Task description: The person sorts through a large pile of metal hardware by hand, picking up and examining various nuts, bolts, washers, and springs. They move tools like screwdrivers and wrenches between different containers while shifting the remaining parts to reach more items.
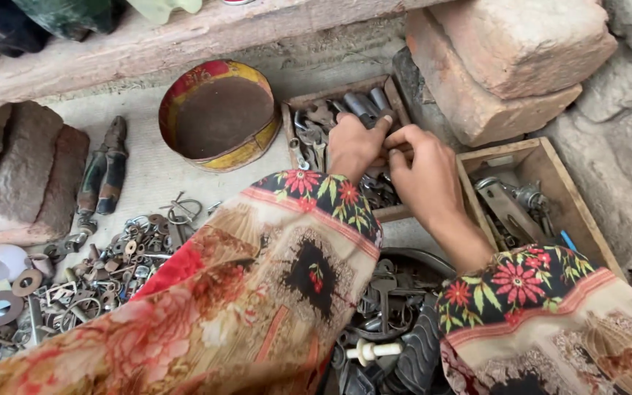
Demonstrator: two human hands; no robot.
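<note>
Both hands are down in the wooden tray [396, 213] of rusty spanners [314, 135] and sockets [363, 104] that sits on the ground against the bricks [506, 66]. By the look of it the sorting is in its early or middle part: the tray is well filled, a scatter of washers [104, 267] and rings lies loose on the mat at the left, and more dark metal parts fill a pan [404, 307] near the knees.

Left hand [356, 146] is curled, fingers bent over the tools in the tray, thumb up against a socket; whether it truly grips one piece I cannot tell, as the palm hides it. Right hand [426, 172] is likewise half closed, fingertips pinched toward the left hand over something small that does not show.

Beside them stand a round tin [217, 117], empty, a second box [543, 197] with a metal part, and pliers [104, 172] on the mat.
</note>
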